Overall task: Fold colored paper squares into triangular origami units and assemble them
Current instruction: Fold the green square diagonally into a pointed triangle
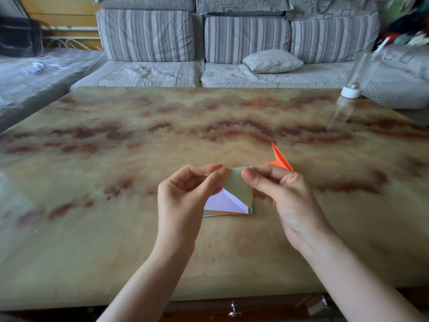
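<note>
A pale green folded paper [239, 185] hangs in the air above the table, held along its top edge by both hands. My left hand [185, 194] pinches its upper left corner between thumb and forefinger. My right hand [281, 194] pinches the upper right part. Under the green paper lies a stack of coloured paper squares [226, 206] with a white sheet on top, partly hidden by the paper and my hands. An orange folded origami unit [279, 159] stands on the table just behind my right hand.
The marble-patterned table [116, 170] stretches wide around the work. A clear bottle with a white cap [355, 82] stands at the far right edge. A striped grey sofa [209, 54] with a cushion runs behind the table.
</note>
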Available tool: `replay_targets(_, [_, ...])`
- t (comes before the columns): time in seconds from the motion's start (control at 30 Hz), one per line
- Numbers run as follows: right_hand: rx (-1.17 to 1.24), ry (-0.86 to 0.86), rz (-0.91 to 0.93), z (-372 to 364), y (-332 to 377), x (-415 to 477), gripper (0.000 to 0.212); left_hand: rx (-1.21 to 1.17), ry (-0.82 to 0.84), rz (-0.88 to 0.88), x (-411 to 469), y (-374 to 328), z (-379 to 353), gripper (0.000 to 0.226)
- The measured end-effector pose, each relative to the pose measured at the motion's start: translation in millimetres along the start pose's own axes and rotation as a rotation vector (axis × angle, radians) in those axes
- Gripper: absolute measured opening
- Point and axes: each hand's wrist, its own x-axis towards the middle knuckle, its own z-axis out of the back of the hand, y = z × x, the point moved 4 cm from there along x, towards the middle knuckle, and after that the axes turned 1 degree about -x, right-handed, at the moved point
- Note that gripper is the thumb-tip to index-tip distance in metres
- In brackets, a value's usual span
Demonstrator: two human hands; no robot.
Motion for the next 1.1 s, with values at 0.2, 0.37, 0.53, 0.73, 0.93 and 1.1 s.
replay_targets(0.2, [0.020, 0.005, 0.025, -0.2, 3.6, -1.8, 0.018, 0.043, -0.007, -0.015, -0.5, -1.2, 0.5, 0.010])
replay_targets(0.37, [-0.013, -0.057, 0.052, 0.2, 3.0, -1.8, 0.007, 0.071, -0.015, -0.016, -2.8, -0.7, -1.8, 0.012])
replay_targets(0.53, [-0.061, -0.008, 0.024, -4.7, 4.4, -5.0, 0.015, 0.095, -0.034, -0.037, -3.1, 1.0, -0.7, 0.013])
replay_targets(0.73, [-0.049, 0.019, -0.007, -6.9, 1.0, -5.9, 0.012, 0.104, -0.036, -0.082, -5.9, 1.2, -4.4, 0.015])
replay_targets(0.93, [-0.062, 0.068, -0.015, -3.0, 4.4, -3.9, 0.009, 0.073, -0.049, -0.074, -4.8, 0.6, -5.2, 0.013])
replay_targets(1.1, [-0.077, 0.102, -0.020, -1.0, 8.4, -3.5, 0.011, 0.049, -0.048, -0.028, -4.5, 2.7, -4.8, 0.009])
